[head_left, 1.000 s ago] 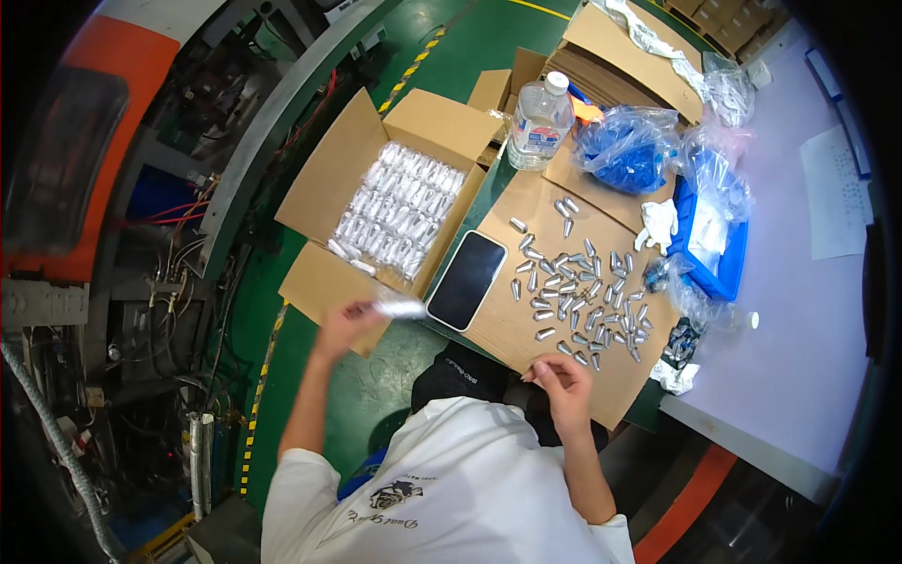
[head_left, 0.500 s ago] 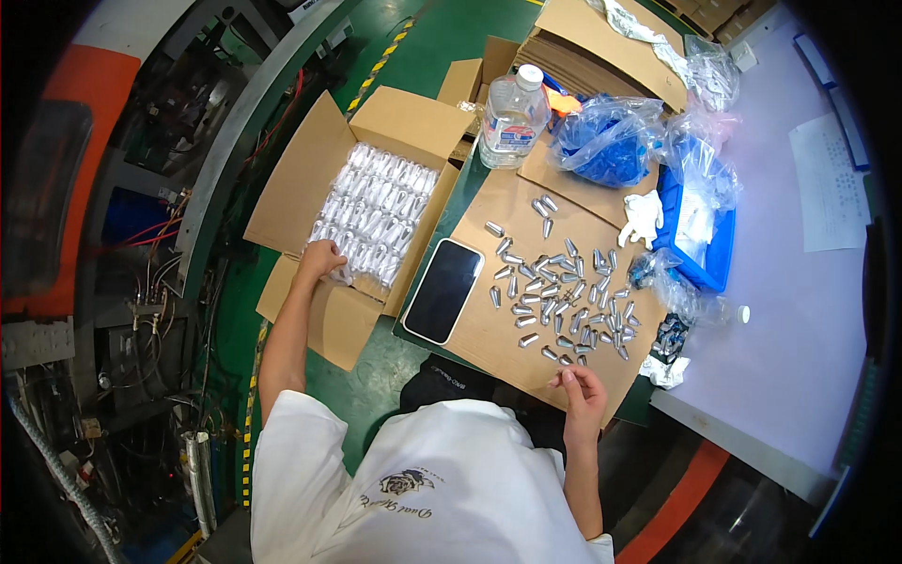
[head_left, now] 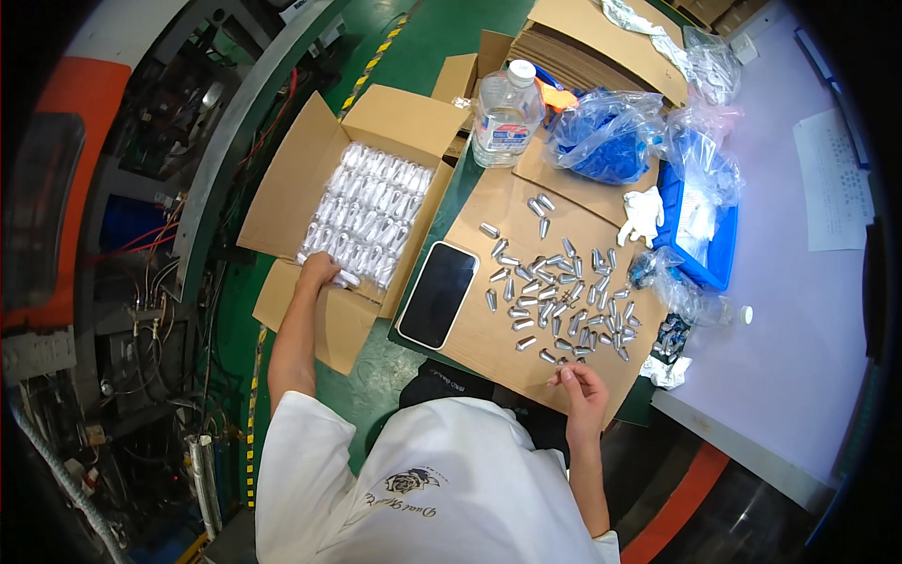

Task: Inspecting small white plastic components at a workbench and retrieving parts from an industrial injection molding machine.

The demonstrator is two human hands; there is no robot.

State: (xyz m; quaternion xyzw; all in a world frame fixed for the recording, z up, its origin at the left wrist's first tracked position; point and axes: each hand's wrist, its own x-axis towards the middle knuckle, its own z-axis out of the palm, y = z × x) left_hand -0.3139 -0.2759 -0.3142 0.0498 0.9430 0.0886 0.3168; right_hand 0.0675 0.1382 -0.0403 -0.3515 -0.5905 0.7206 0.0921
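Observation:
My left hand point(head_left: 320, 269) is at the near edge of an open cardboard box point(head_left: 399, 120), fingers closed and pointing down among white plastic-wrapped pieces point(head_left: 371, 202) packed in rows. A short white piece point(head_left: 348, 279) lies right beside its fingertips; what the fingers grip is hidden. Over the near edge of a cardboard sheet point(head_left: 484, 362), my right hand point(head_left: 583, 387) holds thumb and fingertips together, and anything between them is too small to name. Just beyond it lie many loose, silvery, tapered metal pieces point(head_left: 564, 291), scattered over the sheet.
A phone point(head_left: 438, 294) lies between box and metal pieces. Behind stand a clear bottle point(head_left: 507, 117) and a blue-filled plastic bag point(head_left: 606, 141). A blue bin point(head_left: 719, 249), a white glove point(head_left: 643, 216) and crumpled plastic are to the right. Machinery point(head_left: 141, 310) is at left.
My left hand has shifted slightly left and down along the box's near edge, and a white piece now shows beside its fingertips. My right hand has barely moved.

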